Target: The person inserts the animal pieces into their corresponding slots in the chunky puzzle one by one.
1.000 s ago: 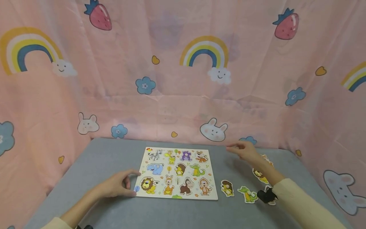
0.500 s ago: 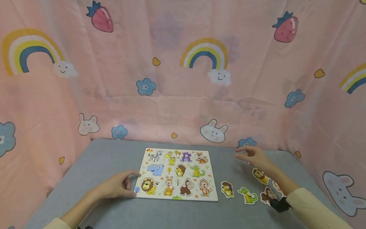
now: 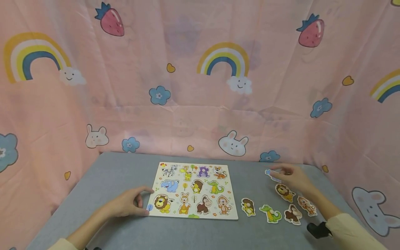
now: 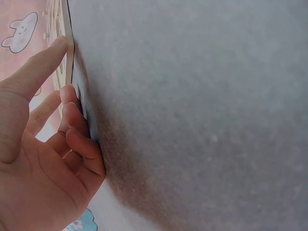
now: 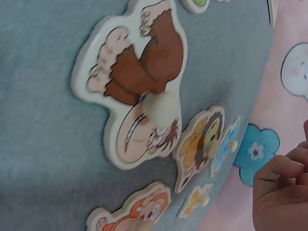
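My left hand [image 3: 126, 202] touches the left edge of a white animal puzzle board [image 3: 192, 214] with thumb and index finger, its other fingers loosely bent in the left wrist view. Over at the right, my right hand [image 3: 292, 177] is above a blue elephant puzzle piece [image 3: 273, 176], partly covering it in the head view. In the right wrist view that piece lies on the cloth, its knob free and the fingers [image 5: 279, 171] apart from it. Close by lie a lion piece [image 3: 284, 193], a monkey piece [image 3: 307, 205] and a small orange-yellow piece [image 5: 195, 201].
Between board and right forearm lie a hedgehog piece [image 3: 248, 207], a crocodile piece [image 3: 270, 214] and an ape piece [image 3: 292, 214]. The grey table cloth [image 3: 187, 236] ends at a pink printed curtain [image 3: 187, 121] behind and on both sides.
My right hand has moved right and lower, from beside the board's upper right to above the elephant piece. The ape and monkey pieces have come out from behind the arm. My left hand stays put.
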A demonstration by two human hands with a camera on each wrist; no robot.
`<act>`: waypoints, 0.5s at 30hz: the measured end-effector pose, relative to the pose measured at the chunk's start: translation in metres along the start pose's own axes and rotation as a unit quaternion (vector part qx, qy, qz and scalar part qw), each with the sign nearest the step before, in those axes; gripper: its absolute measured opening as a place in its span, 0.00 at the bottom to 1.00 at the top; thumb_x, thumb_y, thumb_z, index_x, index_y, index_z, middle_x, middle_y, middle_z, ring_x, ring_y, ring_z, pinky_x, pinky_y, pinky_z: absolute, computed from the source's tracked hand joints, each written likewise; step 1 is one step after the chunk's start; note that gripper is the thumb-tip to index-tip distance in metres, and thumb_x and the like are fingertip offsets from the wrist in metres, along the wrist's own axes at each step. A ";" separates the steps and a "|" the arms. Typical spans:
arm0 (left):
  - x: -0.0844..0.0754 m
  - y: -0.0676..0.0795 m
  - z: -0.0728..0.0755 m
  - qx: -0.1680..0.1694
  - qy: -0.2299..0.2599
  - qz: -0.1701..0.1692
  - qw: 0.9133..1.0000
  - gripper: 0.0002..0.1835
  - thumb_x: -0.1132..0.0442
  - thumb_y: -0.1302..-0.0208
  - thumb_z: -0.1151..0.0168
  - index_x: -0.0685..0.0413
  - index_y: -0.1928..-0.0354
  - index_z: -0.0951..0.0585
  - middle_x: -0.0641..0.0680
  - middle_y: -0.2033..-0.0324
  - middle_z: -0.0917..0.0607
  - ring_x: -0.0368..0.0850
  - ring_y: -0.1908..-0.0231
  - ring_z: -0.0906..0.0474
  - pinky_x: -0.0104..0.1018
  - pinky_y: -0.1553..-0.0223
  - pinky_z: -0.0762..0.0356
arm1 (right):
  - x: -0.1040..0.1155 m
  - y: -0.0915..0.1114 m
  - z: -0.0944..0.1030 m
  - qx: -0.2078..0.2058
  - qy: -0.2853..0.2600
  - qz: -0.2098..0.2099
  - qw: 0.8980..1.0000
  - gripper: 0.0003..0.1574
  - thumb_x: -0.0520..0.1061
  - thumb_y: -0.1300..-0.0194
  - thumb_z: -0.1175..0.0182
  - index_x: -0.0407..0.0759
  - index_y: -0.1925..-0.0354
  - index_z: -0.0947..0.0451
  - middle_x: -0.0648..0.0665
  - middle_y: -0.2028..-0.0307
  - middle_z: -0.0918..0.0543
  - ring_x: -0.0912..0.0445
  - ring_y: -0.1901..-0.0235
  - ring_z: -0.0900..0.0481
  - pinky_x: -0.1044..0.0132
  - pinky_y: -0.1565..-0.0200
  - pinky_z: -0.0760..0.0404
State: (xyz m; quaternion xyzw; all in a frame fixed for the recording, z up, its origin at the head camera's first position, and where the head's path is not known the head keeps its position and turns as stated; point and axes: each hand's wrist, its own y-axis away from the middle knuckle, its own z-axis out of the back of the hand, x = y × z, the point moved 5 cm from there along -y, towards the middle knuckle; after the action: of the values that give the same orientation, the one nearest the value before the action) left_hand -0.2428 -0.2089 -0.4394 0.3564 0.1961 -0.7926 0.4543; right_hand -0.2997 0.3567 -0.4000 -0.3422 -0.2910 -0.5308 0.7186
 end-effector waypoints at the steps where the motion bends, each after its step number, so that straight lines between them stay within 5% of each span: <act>1: 0.000 0.000 0.000 0.000 0.000 0.000 1.000 0.36 0.60 0.47 0.19 0.58 0.37 0.24 0.48 0.74 0.23 0.41 0.75 0.30 0.33 0.73 0.32 | -0.001 0.001 0.002 -0.004 0.002 -0.005 1.000 0.26 0.50 0.30 0.33 0.35 0.42 0.20 0.30 0.74 0.26 0.44 0.80 0.31 0.54 0.76 0.28; 15: 0.001 -0.001 0.000 -0.002 0.002 -0.011 1.000 0.36 0.61 0.47 0.20 0.60 0.37 0.25 0.49 0.73 0.23 0.41 0.74 0.30 0.32 0.73 0.32 | -0.021 0.010 0.020 -0.023 0.038 -0.033 0.998 0.26 0.49 0.28 0.35 0.31 0.42 0.21 0.35 0.71 0.22 0.46 0.69 0.24 0.59 0.67 0.24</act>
State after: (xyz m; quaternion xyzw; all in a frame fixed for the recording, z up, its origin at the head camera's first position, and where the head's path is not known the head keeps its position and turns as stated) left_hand -0.2438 -0.2094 -0.4399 0.3554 0.2024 -0.7961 0.4460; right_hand -0.2965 0.3865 -0.4059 -0.3288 -0.2622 -0.5731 0.7034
